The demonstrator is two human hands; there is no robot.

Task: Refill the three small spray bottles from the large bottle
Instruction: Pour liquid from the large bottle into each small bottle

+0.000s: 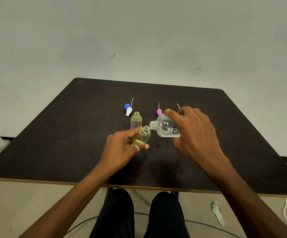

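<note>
1. Large bottle tipped sideways over counter, neck at tilted small bottle mouth.
2. Clamped in right hand fingers; small bottle pinched by left hand fingers.
3. 2nd bottle upright behind.

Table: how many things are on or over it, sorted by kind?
Small bottles: 2 (held bottle, standing bottle)
Large bottle: 1
Spray caps: 3 (blue cap, pink cap, third cap showing only its tube)
Total: 6
No third small bottle is in view.
</note>
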